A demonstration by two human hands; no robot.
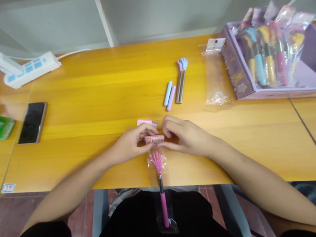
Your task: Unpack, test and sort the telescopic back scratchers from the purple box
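We pinch card [154, 138] of clear bag [158, 206] w/ L hand [133, 142], fingers nearly closed; R hand [184, 135] bent, thumb at card, can't tell if gripping; pink scratcher [164, 209] in bag, near mid; box [236, 64] far right

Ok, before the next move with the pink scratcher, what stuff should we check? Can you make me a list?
1. Left hand on the card: ok, thumb and fingers are at its left end.
2. Right hand gripping the card: cannot tell; its thumb is at the right end, but the grip isn't clear.
3. Pink scratcher inside its clear bag: ok.
4. Whole bag on the table: not ok, its lower part reaches past the front edge.
5. Bag's top open: cannot tell, the card and fingers hide it.
6. Phone out of the way: ok, it lies far to the left.
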